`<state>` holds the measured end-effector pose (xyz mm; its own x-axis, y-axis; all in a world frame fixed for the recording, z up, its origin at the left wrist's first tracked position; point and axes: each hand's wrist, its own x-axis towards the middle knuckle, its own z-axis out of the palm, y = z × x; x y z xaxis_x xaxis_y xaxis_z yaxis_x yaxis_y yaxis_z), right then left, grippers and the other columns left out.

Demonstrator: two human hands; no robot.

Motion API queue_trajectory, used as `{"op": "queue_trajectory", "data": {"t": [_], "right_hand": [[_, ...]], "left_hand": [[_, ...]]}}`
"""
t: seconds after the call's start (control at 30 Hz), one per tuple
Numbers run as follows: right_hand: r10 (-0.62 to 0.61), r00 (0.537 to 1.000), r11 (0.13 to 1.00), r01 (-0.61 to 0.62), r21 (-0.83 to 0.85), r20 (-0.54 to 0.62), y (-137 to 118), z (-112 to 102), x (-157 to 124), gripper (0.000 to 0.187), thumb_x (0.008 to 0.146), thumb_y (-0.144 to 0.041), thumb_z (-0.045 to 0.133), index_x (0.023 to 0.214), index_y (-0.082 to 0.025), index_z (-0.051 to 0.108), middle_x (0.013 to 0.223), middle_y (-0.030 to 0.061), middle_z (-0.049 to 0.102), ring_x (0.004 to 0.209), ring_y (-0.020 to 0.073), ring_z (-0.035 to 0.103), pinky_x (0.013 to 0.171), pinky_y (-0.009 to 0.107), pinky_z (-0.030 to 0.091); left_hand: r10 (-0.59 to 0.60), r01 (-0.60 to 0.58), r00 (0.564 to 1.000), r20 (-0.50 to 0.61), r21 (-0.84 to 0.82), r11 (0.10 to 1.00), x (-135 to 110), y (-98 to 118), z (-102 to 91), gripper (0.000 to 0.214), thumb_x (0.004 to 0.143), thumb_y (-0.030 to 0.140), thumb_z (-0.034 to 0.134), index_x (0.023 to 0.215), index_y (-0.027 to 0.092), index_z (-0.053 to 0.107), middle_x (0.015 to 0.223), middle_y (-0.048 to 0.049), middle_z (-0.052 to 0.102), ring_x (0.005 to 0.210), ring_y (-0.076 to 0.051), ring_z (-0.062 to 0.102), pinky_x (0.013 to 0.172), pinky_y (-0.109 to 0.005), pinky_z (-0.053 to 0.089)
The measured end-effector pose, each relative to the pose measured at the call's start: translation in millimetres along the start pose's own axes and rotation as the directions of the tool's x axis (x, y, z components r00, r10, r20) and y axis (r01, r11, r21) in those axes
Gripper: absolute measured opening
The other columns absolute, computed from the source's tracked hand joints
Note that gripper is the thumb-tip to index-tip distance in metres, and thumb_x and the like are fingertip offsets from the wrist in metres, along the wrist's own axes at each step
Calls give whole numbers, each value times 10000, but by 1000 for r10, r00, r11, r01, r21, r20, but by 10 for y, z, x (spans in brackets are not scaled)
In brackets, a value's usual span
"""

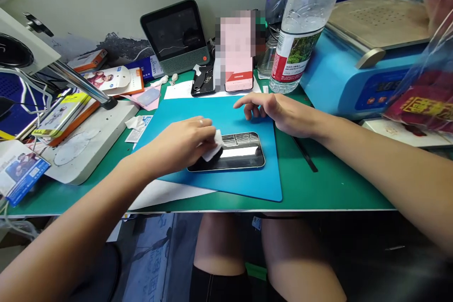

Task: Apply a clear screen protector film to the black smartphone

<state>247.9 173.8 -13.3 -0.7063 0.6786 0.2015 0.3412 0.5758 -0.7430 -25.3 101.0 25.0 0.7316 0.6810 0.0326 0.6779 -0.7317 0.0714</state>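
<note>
At frame left, a white stand base crowded the green surface; at centre, the smooth blue mat kept bare margins. There the left hand's fingers pinched crumpled white tissue over the glossy, round-cornered phone — the right hand's fingers, loosely bent, held nothing.

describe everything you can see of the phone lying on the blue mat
The phone is a slim rounded rectangle with a black, glossy, glass-like face and a thin, pale, metallic-looking rim. It lies flat, glossy side up, its long sides running roughly left to right, on the blue mat. A bright reflected band crosses the face; nothing looks lit. The left hand holds a white wipe that seems to touch its left part, partly hiding it.
</note>
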Motion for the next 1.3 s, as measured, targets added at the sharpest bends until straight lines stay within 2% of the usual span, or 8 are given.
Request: {"op": "queue_trajectory", "data": {"t": [0.13, 0.27, 0.47, 0.63, 0.8, 0.97, 1.17, 1.3], "right_hand": [[33, 999, 999, -33, -6, 7, -18, -3, 3, 1038, 846, -932, 71, 1349, -229, 645, 1006, 104, 678, 824, 256, 554, 739, 403, 422], [6, 1000, 1000, -7, -16, -16, -10, 8, 3, 1088, 825, -940, 34, 1392, -221, 622, 1006, 104, 670, 796, 245, 537, 735, 403, 422], [14, 1000, 1000, -14, -22, -12, 33, 21, 18, 1100, 806, -946, 10, 1390, -250, 630, 1013, 103, 676, 894, 275, 584, 776, 408, 449], [7, 1000, 1000, -7, 3, -15, 40, 9, 25, 1075, 824, -946, 66, 1391, -235, 638, 1011, 106, 681, 873, 275, 576, 769, 406, 441], [34, 999, 999, -34, 9, -12, 31, 4, 28, 1116, 799, -967, 65, 1388, -215, 642, 1015, 113, 678, 844, 268, 568, 767, 409, 437], [50, 999, 999, -49, 17, -11, 22, 12, 28, 1112, 794, -973, 65, 1364, -224, 656, 1031, 114, 684, 923, 294, 588, 787, 410, 430], [49, 999, 999, -48, 8, -20, 5, 28, 30, 1147, 773, -980, 36, 1427, -218, 591, 1010, 106, 677, 868, 275, 568, 801, 418, 429], [29, 1000, 1000, -29, 8, -12, 0, 38, 18, 1137, 800, -956, 33, 1439, -178, 562, 1020, 124, 679, 876, 271, 565, 834, 426, 442]], "left_hand": [[-37, 37, 999, 11, 1, 999, -333, -190, -24, 243, 1040, 222, 463, 829, 205, 583, 822, -40, 615, 775, -193, 560, 672, -307, 429], [-53, 53, 999, 0, -20, 998, -456, -228, -30, 238, 1037, 232, 472, 831, 207, 589, 824, -37, 604, 772, -192, 557, 667, -306, 407], [-88, 89, 996, 22, -53, 995, -382, -237, -80, 210, 1010, 245, 512, 841, 203, 629, 828, -41, 623, 771, -196, 581, 672, -304, 420], [-123, 126, 992, 32, -72, 989, -309, -308, -91, 208, 1004, 254, 528, 831, 197, 627, 845, -42, 644, 776, -190, 595, 693, -303, 438], [-140, 136, 990, -15, -142, 981, -384, -325, -40, 195, 982, 241, 573, 797, 195, 614, 819, -31, 652, 766, -185, 601, 690, -293, 445], [-147, 140, 988, -36, -145, 979, -431, -290, -21, 191, 985, 220, 575, 800, 193, 614, 816, -27, 646, 759, -185, 595, 680, -291, 436], [-146, 144, 989, -21, -102, 984, -295, -256, -32, 181, 978, 204, 602, 800, 192, 631, 823, -24, 656, 778, -197, 599, 688, -300, 427], [-157, 155, 988, -5, -104, 982, -120, -107, -16, 159, 967, 159, 616, 813, 186, 649, 840, -29, 677, 812, -203, 616, 712, -303, 443]]}}
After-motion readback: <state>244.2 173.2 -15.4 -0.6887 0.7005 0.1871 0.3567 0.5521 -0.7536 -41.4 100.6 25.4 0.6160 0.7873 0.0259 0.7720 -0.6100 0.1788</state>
